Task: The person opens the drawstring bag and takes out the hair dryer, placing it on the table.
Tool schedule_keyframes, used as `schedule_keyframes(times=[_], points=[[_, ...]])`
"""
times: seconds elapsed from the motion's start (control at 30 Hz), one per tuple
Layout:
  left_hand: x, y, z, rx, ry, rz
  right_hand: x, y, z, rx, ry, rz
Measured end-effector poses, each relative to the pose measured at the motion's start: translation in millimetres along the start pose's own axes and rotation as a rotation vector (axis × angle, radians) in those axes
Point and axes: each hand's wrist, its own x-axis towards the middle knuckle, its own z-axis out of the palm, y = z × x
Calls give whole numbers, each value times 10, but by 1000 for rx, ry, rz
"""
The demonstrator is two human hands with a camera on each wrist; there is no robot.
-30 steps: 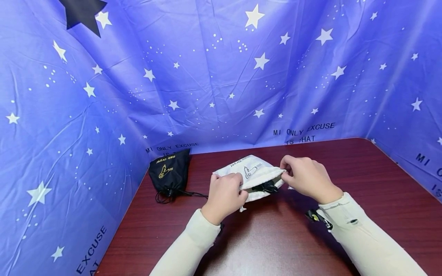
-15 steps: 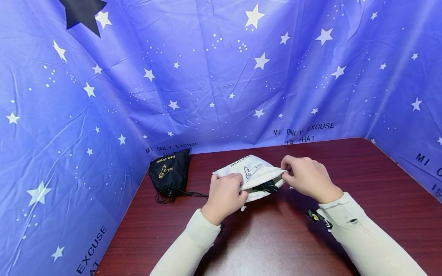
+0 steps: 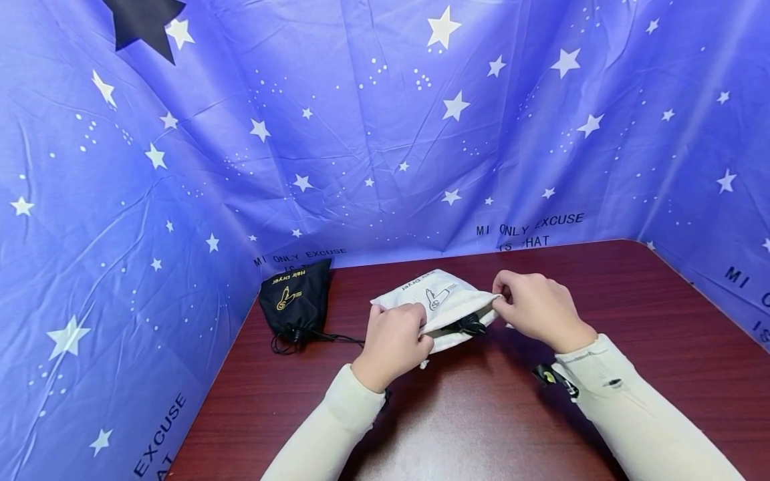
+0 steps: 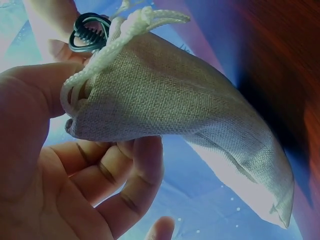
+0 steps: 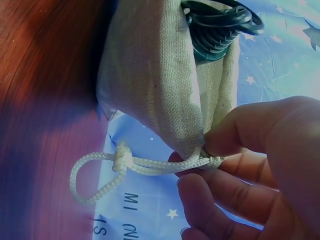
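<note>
Between my two hands is a white cloth drawstring pouch (image 3: 460, 297) printed "Hair Dryer", its mouth spread toward me. My left hand (image 3: 392, 344) grips the left corner of the mouth, thumb on one side and curled fingers on the other. The right corner is pinched by my right hand (image 3: 538, 310), thumb against fingers. A coiled black cord (image 5: 212, 35) sticks out of the mouth; whatever else lies inside is hidden. White drawcord loops hang at both corners, and the right wrist view shows a knotted drawcord (image 5: 122, 162) beside my fingers.
A black drawstring pouch (image 3: 295, 300) with the same kind of print in gold lies at the table's left side, its black strings trailing right. The dark red wooden table (image 3: 601, 434) is bordered by blue star-patterned curtains (image 3: 361, 133) at the back and sides.
Both hands keep their hold on the white pouch's mouth. The hands and the mouth have shifted very slightly to the right; the black pouch stays where it was.
</note>
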Motion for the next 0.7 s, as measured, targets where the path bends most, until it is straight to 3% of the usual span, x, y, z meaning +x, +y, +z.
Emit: schedule_keyframes(times=[0.7], points=[[-12, -1, 39, 22, -54, 7, 1, -1, 10, -7, 1, -15]])
